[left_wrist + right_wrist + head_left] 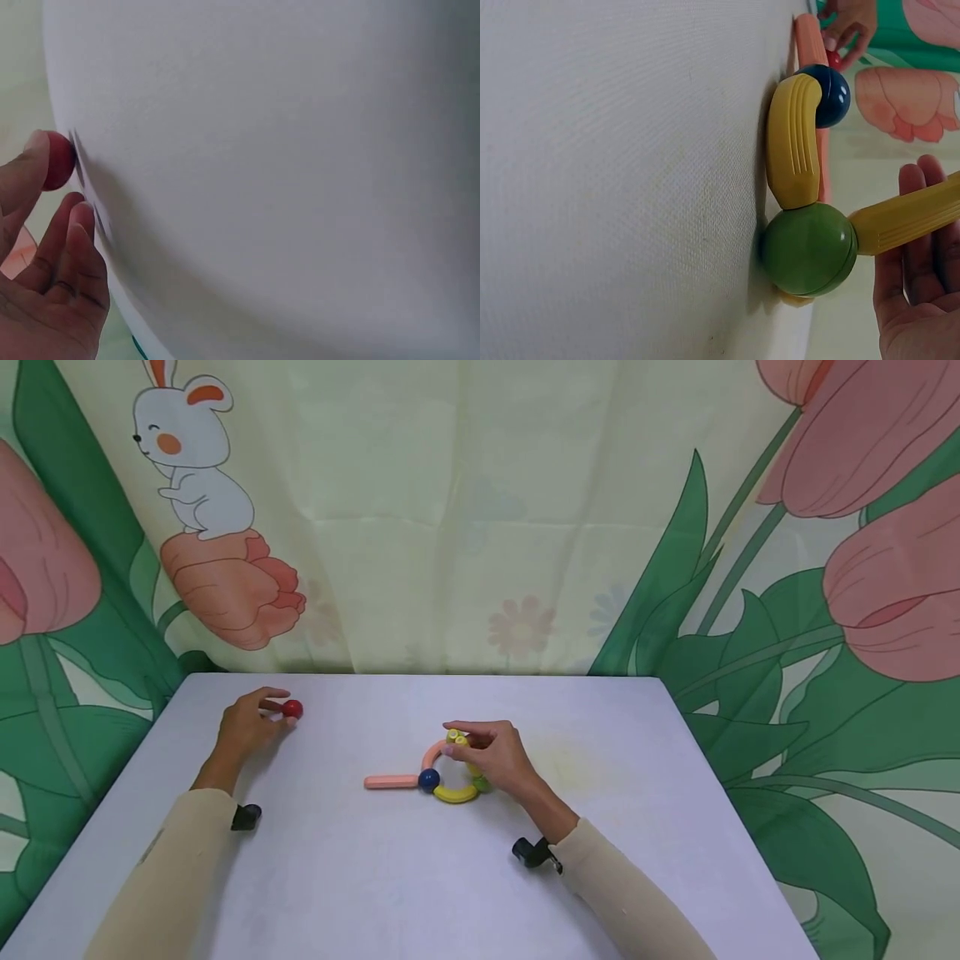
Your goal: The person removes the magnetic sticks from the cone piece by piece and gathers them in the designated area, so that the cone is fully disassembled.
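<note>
At the far left of the table my left hand (250, 724) pinches a small red ball (292, 708) between thumb and fingers. In the left wrist view the thumb presses against the red ball (60, 161). My right hand (498, 756) grips yellow rods over the middle of the table. Below it is a ring of toy pieces: a blue ball (429, 780), a curved yellow rod (456, 795), a green ball (481, 784) and a curved pink rod (432, 752). One yellow rod (907, 219) rises from the green ball (808, 250) into the right hand.
A straight pink rod (391, 782) sticks out leftward from the blue ball. The white table (360, 877) ends at the back against a printed curtain (390, 593) with a rabbit and tulips. A small black wrist camera (531, 852) sits by the right cuff.
</note>
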The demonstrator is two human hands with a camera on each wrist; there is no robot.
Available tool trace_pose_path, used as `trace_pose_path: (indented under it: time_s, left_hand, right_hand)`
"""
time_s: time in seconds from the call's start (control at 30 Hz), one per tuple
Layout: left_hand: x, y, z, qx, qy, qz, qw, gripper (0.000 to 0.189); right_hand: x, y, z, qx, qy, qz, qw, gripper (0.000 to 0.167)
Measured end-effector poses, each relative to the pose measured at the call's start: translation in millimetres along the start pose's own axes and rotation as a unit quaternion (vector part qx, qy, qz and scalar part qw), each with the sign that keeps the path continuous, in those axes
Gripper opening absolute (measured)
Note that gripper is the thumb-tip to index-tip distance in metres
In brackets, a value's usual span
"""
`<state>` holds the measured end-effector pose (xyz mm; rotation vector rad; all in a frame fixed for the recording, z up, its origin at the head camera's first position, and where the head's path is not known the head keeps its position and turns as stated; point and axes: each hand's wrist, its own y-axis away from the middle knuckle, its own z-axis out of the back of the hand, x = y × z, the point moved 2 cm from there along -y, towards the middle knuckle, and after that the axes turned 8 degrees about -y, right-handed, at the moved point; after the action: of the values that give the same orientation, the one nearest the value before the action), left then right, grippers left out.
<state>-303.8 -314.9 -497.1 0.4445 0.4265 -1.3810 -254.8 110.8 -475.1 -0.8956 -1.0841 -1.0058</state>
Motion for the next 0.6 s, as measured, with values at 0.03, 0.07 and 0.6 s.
trace_pose_path:
  time_s: [0.03, 0.07, 0.6]
  left_hand:
    - [0.6, 2.0, 0.7, 0.0, 0.0, 0.0, 1.0, 0.061]
    - [1.6, 3.3, 1.0, 0.0, -0.001, 0.0, 1.0, 0.061]
    - [4.4, 5.6, -1.3, -0.021, 0.004, 0.022, 0.9995, 0.052]
  right_hand:
    - [0.3, 0.2, -0.4, 0.0, -0.002, 0.001, 1.0, 0.037]
    - [0.6, 0.5, -0.8, -0.001, -0.004, 0.002, 1.0, 0.036]
    - [-0.2, -1.6, -1.6, 0.0, -0.013, 0.011, 0.9998, 0.033]
